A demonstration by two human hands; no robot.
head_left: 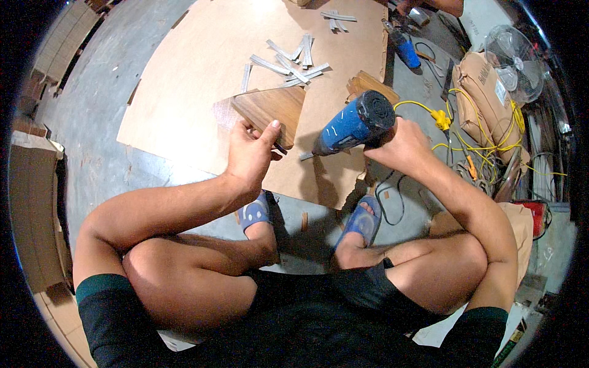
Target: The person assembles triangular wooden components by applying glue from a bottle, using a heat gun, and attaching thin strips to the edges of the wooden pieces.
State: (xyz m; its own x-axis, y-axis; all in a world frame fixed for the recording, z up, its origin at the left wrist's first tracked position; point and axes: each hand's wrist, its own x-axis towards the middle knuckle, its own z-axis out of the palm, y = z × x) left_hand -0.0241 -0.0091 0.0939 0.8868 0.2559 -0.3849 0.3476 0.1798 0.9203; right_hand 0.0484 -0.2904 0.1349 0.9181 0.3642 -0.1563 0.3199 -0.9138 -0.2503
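My left hand [251,152] grips a thin brown wooden board [276,110] by its near edge, thumb on top and fingers underneath. A short dark piece pokes out by those fingertips; I cannot make out what it is. My right hand [402,147] is wrapped round the handle of a blue heat gun [346,129], whose round black vented end faces up. Its nozzle points down and left, close to the board's right side. Just beyond the nozzle tip shows a small grey strip [306,156]. The heat gun's body hides part of my right fingers.
Brown cardboard [178,104] covers the floor, with several grey strips [294,64] scattered on it. Wooden pieces [371,86] lie behind the heat gun. At right are a yellow cord [440,119], paper sacks [485,92], a fan [515,61] and a blue tool [406,52]. Another person's arm [445,5] shows at top.
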